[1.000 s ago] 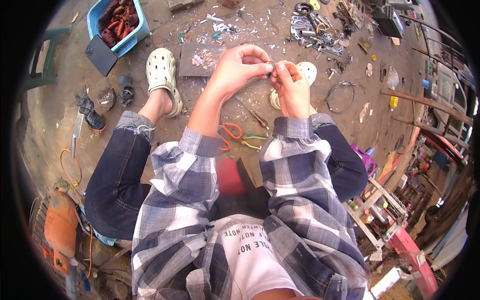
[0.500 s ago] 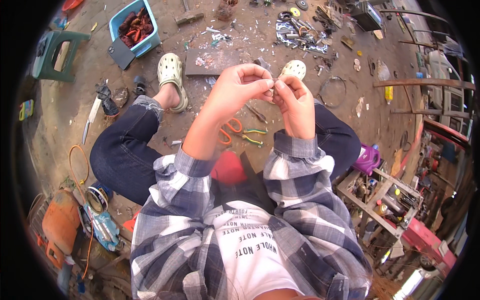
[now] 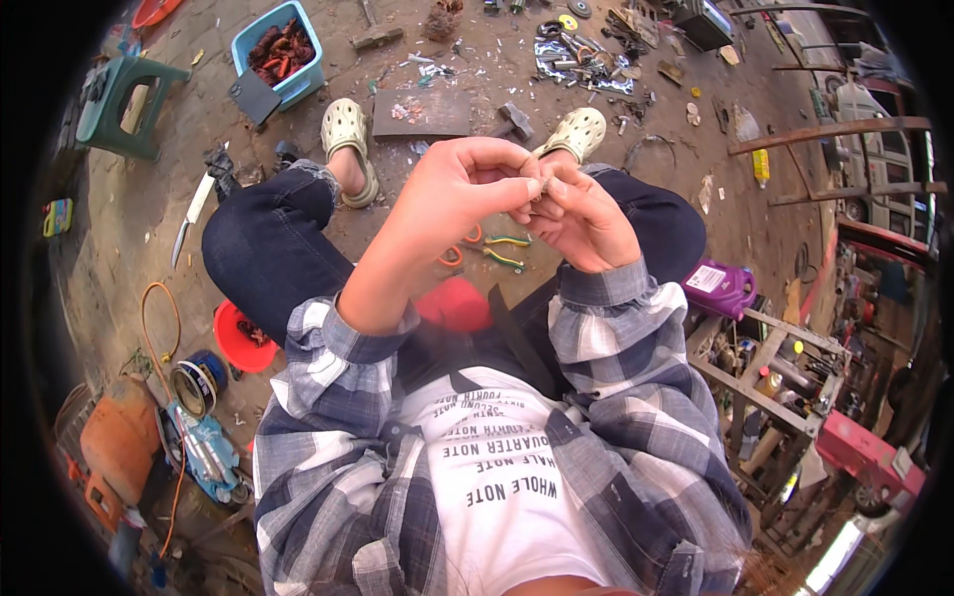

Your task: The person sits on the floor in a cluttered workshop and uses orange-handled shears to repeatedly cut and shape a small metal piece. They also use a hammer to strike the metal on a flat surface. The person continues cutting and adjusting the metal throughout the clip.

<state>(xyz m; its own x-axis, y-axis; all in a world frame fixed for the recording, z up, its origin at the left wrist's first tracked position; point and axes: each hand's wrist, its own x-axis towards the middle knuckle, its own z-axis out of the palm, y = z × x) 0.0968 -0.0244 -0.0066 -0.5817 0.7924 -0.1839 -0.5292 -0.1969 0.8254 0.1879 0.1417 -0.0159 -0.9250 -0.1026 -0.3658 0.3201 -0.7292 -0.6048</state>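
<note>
- While both hands meet above the ground between the bent knees, the left hand (image 3: 475, 186) pinches a tiny piece (image 3: 543, 187) between thumb and forefinger.
- The right hand (image 3: 590, 224) grasps that same piece with thumb and fingertips, its palm partly showing (what the piece is, I cannot tell: it is too small and mostly covered).
- In the view, the piece sits below and to the right of the lower right corner of a dark flat plate (image 3: 447, 116), which bears pale scraps near its left edge.
- Just beside that plate's right edge, a hammer (image 3: 515, 121) lies on the ground, between the left clog (image 3: 344, 127) and the right clog (image 3: 576, 135).
- Under the hands lie pliers (image 3: 509, 240) with green-and-yellow handles, and orange loop handles (image 3: 452, 256) partly hidden by the left wrist.
- A black slab (image 3: 254, 101) is at the lower left edge of a blue tub (image 3: 303, 87), which holds dark red stuff (image 3: 283, 52).
- Outside the left knee, a long knife (image 3: 195, 211) lies on the ground.
</note>
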